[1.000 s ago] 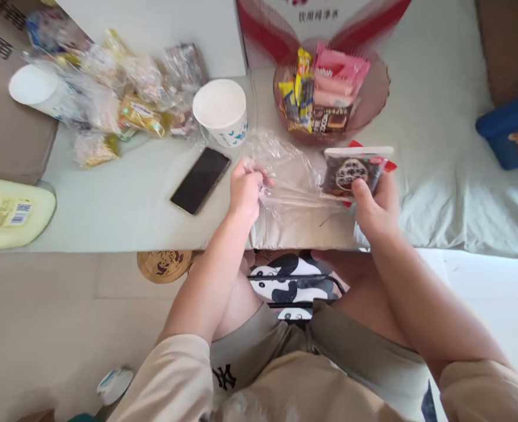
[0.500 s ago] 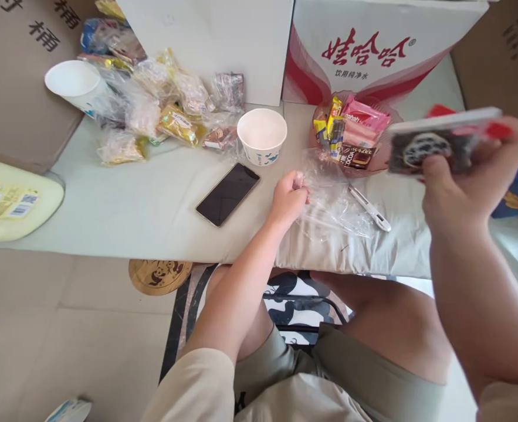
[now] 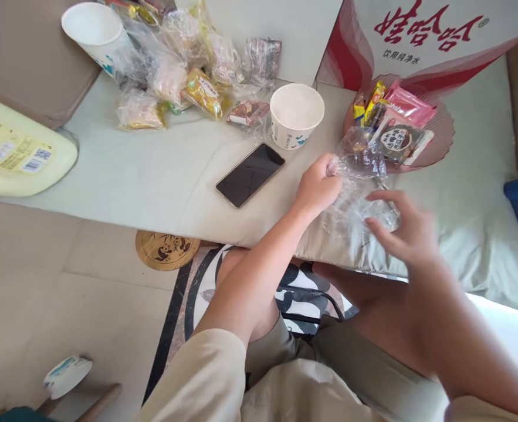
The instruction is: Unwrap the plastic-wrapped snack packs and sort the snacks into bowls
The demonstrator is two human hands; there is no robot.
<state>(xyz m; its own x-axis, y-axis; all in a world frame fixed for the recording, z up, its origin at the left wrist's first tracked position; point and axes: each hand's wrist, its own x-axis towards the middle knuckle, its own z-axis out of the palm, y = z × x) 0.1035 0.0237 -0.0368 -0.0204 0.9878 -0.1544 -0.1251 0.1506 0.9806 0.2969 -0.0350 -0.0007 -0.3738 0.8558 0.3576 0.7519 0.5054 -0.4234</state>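
Note:
My left hand (image 3: 317, 186) is closed, pinching the top of a clear plastic bag (image 3: 359, 193) that lies on the pale cloth-covered surface (image 3: 153, 176). My right hand (image 3: 406, 230) hovers at the bag's lower right with its fingers spread and blurred, holding nothing. A dark snack packet (image 3: 399, 143) with a round label rests on top of the other sweets in the pink bowl (image 3: 443, 138), just behind the bag.
A black phone (image 3: 250, 174) lies left of my left hand. A white paper cup (image 3: 296, 115) stands behind it, another cup (image 3: 94, 26) at far left. Wrapped snacks (image 3: 183, 76) are heaped behind. A red-and-white box (image 3: 421, 35) and a yellow bottle (image 3: 16, 155) flank the surface.
My right hand has set the dark snack packet down in the pink bowl and come back empty to the plastic bag. My left hand kept its pinch on the bag.

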